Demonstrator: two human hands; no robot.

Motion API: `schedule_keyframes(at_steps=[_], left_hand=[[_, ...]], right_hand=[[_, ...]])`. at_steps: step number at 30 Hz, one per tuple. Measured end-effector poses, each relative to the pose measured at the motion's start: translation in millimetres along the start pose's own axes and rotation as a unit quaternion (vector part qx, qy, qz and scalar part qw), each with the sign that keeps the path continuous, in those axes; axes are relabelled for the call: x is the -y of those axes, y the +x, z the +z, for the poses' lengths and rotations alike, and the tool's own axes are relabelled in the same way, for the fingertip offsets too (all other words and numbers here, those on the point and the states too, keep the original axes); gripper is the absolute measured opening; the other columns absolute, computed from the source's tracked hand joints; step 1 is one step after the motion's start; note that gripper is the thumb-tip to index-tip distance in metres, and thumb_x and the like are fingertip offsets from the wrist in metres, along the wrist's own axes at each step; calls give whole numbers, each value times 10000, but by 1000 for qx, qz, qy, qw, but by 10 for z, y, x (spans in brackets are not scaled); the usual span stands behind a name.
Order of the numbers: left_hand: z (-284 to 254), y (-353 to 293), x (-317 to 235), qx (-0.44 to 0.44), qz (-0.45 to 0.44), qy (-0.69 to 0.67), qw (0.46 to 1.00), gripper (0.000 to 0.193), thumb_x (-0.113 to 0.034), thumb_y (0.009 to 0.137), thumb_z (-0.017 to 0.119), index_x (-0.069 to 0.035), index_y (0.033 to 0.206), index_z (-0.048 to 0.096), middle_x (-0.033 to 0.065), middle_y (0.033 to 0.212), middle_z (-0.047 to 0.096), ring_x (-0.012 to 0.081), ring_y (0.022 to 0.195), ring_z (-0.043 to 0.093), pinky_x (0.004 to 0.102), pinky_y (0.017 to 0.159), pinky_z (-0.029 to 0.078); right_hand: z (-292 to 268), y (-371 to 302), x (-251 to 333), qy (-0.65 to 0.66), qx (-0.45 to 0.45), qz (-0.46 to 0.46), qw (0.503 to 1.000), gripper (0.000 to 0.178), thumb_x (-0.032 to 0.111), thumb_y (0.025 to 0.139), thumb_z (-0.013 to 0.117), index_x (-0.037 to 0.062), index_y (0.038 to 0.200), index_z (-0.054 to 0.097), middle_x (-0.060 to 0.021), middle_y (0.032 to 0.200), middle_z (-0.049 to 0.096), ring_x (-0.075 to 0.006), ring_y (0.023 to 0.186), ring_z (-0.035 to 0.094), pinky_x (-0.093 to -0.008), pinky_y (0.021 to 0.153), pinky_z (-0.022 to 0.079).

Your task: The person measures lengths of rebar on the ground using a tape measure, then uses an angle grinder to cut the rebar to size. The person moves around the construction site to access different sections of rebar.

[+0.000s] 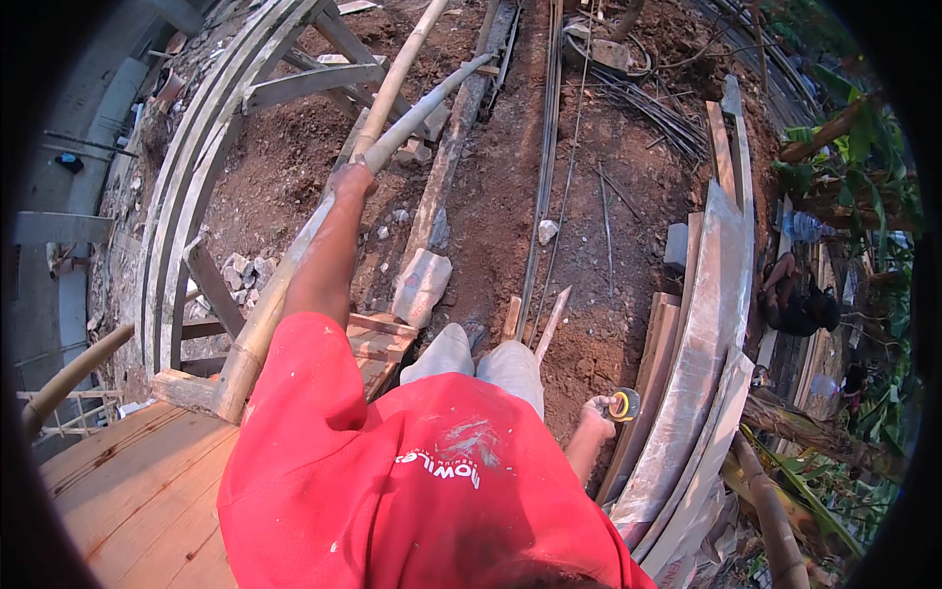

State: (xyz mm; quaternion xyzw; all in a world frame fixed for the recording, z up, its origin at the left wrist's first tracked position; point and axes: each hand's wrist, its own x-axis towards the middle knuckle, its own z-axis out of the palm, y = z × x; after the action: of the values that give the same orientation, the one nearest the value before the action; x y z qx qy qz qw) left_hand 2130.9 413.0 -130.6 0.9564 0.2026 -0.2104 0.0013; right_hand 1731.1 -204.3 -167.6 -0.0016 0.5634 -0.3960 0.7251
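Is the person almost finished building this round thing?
Done: curved plank forms ring the dirt, and steel rods lie inside. In hand: the left hand grips a bamboo pole; the right hand holds a tape measure. Left: the middle is bare dirt, so probably plenty.

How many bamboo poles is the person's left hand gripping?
1. The left hand grips one bamboo pole slanting toward the top. A second, greyer pole runs beside it, ungripped. The right hand holds a tape measure.
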Motion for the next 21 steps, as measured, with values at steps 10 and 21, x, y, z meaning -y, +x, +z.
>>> schedule_keyframes(at_steps=[10,21], left_hand=[[67,269,177,53,22,-70,996,775,-333,932,663,-25,1544,300,249,1233,673,378,1144,673,469,923,570],[469,465,514,88,135,-53,986,1054,-553,910,648,78,1558,107,382,1303,545,513,1116,614,536,934,518]], right_hand=[[747,-74,-763,-11,-20,30,999,565,422,994,329,1,1027,704,-119,880,727,-219,669,664,-321,541,507],[1842,168,-1523,40,-14,5,999,626,455,1023,267,-14,1061,680,-167,937,728,-241,670,662,-337,533,524]])
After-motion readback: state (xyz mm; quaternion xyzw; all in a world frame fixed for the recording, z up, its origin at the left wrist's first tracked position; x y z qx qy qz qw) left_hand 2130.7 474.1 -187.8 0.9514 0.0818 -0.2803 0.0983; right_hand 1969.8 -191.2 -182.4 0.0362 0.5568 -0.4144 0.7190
